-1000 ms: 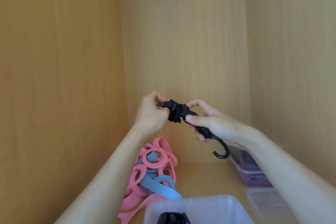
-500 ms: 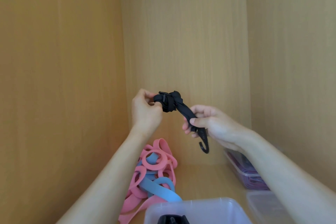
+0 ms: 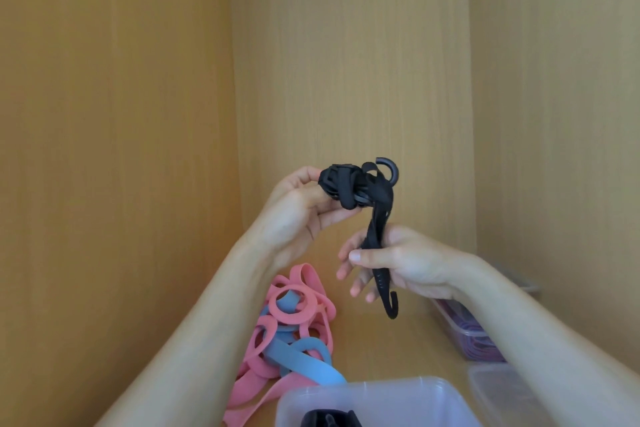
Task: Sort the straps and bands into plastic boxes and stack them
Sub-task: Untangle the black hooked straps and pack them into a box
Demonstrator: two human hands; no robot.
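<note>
Nearest you, a clear plastic box [image 3: 374, 395] is sitting at the bottom edge, cropped by the frame; something black [image 3: 329, 419] is lying inside it, too cut off to make out. Just to its right a flat clear piece [image 3: 502, 392] is showing, lid or box I cannot tell. The pink and blue bands [image 3: 294, 322] are lying in a tangled heap on the shelf to the left, your left forearm covering their edge. Your right forearm is hiding most of a second box [image 3: 464, 333] holding purple bands.

Your right hand [image 3: 405, 267] is pinching the tail of the black strap [image 3: 377, 215], thumb pressing it against the fingers, the other fingers loosely spread; a lower hook [image 3: 391, 305] is dangling beneath. Higher and further off, your left hand [image 3: 298, 215] is gripping the knotted bundle of that strap, fingers curled round it, an upper hook [image 3: 391, 172] poking above. The strap is hanging in the air, well above the boxes, with the wooden back panel [image 3: 346, 62] behind.

Compared with half a second ago, your right hand is sitting lower, the tail is running nearly straight down, and the upper hook is now showing
</note>
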